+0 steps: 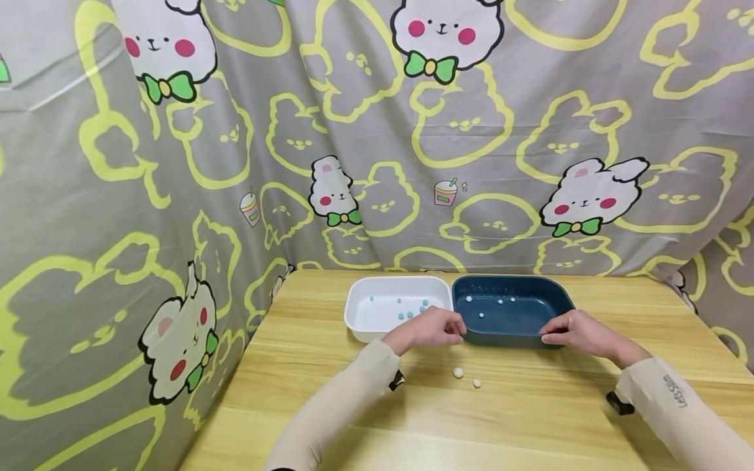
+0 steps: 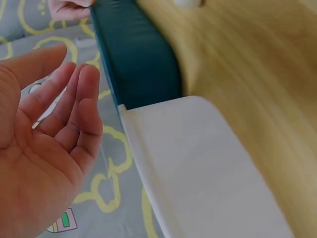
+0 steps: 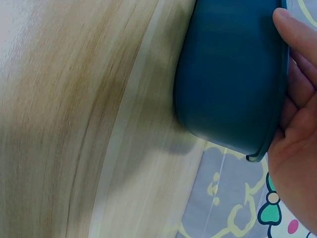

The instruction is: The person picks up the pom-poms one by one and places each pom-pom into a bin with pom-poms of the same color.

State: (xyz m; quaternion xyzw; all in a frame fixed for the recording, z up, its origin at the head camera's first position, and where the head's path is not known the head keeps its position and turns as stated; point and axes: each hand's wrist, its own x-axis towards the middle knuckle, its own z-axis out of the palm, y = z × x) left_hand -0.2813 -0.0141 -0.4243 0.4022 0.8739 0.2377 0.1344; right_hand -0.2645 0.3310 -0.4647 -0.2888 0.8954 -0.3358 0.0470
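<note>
At the right front corner of the dark blue bin [image 1: 506, 340], my right hand [image 1: 580, 332] pinches the rim. In the right wrist view its thumb [image 3: 292, 29] lies on the bin's outer wall and the fingers go over the edge, partly hidden. My left hand [image 1: 432, 327] hovers with loosely curved fingers where the white bin [image 1: 362, 333] meets the blue one. Nothing lies in its palm in the left wrist view. Several small white balls [image 1: 481, 315] are inside the blue bin, and several small teal balls [image 1: 401, 316] inside the white one.
Two white balls, a larger one [image 1: 458, 373] and a smaller one [image 1: 477, 383], lie on the wooden table [image 1: 518, 418] in front of the bins. A patterned curtain [image 1: 377, 144] hangs behind the table and along its left side.
</note>
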